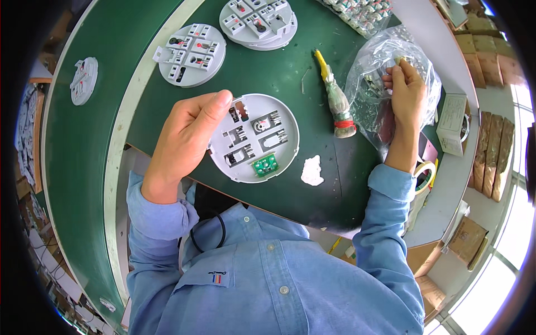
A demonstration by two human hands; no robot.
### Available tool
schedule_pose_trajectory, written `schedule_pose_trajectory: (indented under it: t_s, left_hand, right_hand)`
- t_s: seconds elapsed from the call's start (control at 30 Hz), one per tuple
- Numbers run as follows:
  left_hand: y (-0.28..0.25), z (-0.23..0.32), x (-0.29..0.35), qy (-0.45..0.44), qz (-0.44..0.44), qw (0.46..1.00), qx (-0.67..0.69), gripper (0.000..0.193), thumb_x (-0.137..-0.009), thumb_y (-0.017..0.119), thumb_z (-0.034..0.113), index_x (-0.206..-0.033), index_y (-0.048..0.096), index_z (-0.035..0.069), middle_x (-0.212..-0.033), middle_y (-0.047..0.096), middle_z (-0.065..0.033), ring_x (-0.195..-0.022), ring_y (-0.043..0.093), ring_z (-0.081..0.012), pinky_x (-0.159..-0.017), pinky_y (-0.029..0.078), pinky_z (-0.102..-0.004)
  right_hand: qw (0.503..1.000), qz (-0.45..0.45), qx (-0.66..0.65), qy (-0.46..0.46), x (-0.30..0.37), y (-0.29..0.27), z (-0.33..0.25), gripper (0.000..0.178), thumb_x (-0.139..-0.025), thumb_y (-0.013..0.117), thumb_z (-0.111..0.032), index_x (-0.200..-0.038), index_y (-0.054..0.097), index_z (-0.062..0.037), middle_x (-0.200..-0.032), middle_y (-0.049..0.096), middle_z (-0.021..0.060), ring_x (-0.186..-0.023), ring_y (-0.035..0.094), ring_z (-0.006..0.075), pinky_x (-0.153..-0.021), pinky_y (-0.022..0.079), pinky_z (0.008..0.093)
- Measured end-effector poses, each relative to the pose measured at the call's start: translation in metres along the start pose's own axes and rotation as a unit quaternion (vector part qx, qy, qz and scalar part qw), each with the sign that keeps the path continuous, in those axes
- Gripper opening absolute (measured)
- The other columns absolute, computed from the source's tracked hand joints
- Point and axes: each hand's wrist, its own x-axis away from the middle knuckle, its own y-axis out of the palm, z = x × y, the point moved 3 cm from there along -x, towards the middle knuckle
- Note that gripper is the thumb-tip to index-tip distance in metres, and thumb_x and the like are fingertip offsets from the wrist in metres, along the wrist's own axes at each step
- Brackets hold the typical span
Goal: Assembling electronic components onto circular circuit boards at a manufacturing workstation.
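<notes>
Steady left, busy right

Your left hand (187, 134) grips the white housing (254, 140) by its left rim, hollow side up, likely keeping its slots (239, 135) accessible. Farther right, your right hand (407, 92) bunches its fingertips at the clear bag (363, 62); plastic blurs the contents, so I can't tell what it pinches.

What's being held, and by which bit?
Left hand: round white case, by its upper-left rim. Right hand: at the clear bag; its grip can't be told.

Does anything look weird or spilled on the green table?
A ragged white patch lies on the green table, right of the round grey housing in the left hand. Its uneven shape looks odd; I can't tell if it's spilled or scrap.
</notes>
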Motion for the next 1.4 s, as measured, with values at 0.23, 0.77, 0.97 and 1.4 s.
schedule_pose_trajectory:
  t_s: [0.23, 0.77, 0.97, 1.4]
  left_hand:
    - [0.003, 0.004, -0.002, -0.003, -0.002, 1.000, -0.006, 0.051, -0.119, 0.055, 0.039, -0.082, 0.060, 0.004, -0.074, 0.042, 0.0092, -0.071, 0.035, -0.0025, -0.061, 0.031, -0.0277]
    - [-0.003, 0.001, 0.000, 0.005, -0.017, 1.000, -0.024, 0.048, -0.119, 0.056, 0.038, -0.092, 0.068, 0.000, -0.074, 0.046, 0.0084, -0.072, 0.038, -0.0030, -0.062, 0.033, -0.0271]
    - [-0.004, 0.001, -0.002, 0.000, -0.031, 0.999, -0.029, 0.048, -0.118, 0.056, 0.038, -0.101, 0.074, -0.003, -0.076, 0.052, 0.0079, -0.073, 0.041, -0.0027, -0.063, 0.035, -0.0263]
    - [-0.080, 0.088, 0.023, 0.150, 0.285, 0.923, -0.212, 0.025, -0.108, 0.073, 0.022, -0.116, 0.076, -0.002, -0.094, 0.075, -0.0068, -0.090, 0.067, -0.0126, -0.078, 0.053, -0.0310]
  right_hand:
    - [1.000, 0.008, -0.012, 0.005, -0.001, -0.001, 0.000, 0.042, -0.110, 0.065, -0.012, -0.146, 0.065, 0.0097, -0.104, 0.079, 0.0109, -0.086, 0.073, 0.0127, -0.078, 0.059, 0.0263]
    - [1.000, 0.004, -0.005, 0.007, 0.002, 0.007, 0.003, 0.040, -0.106, 0.069, -0.013, -0.141, 0.068, 0.0082, -0.100, 0.079, 0.0083, -0.085, 0.074, 0.0120, -0.076, 0.058, 0.0270]
    - [1.000, -0.003, -0.001, 0.012, 0.003, 0.006, 0.005, 0.041, -0.106, 0.071, -0.015, -0.141, 0.068, 0.0068, -0.104, 0.079, 0.0075, -0.088, 0.072, 0.0111, -0.078, 0.056, 0.0255]
    - [0.999, 0.000, -0.037, -0.015, -0.016, -0.017, 0.064, 0.038, -0.109, 0.070, -0.017, -0.141, 0.067, 0.0046, -0.106, 0.075, 0.0061, -0.087, 0.069, 0.0109, -0.071, 0.052, 0.0251]
